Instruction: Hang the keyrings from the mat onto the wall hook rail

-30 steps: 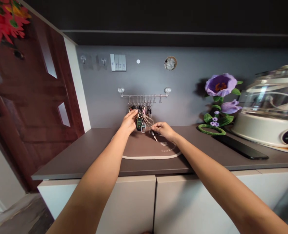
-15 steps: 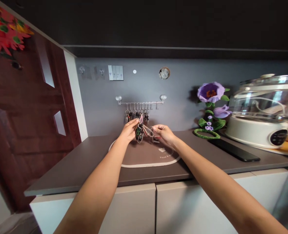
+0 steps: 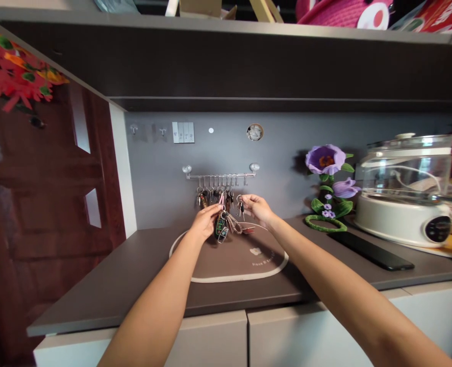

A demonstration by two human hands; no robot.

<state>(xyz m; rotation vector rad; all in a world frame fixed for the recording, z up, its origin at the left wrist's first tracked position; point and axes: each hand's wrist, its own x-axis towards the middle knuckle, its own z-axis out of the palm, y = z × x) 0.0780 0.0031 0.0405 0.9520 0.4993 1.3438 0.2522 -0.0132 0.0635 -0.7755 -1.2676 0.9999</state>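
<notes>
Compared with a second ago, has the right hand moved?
Yes: the right hand has risen, and is now closer beneath the hook rail on the wall.

1 head-worn camera looks forward and slightly down across the dark brown flat countertop (image 3: 107,285), squarely facing the smooth grey wall (image 3: 283,158) near ahead, with the bare left hand (image 3: 206,220) and bare right hand (image 3: 259,209) just below mid-frame.
</notes>
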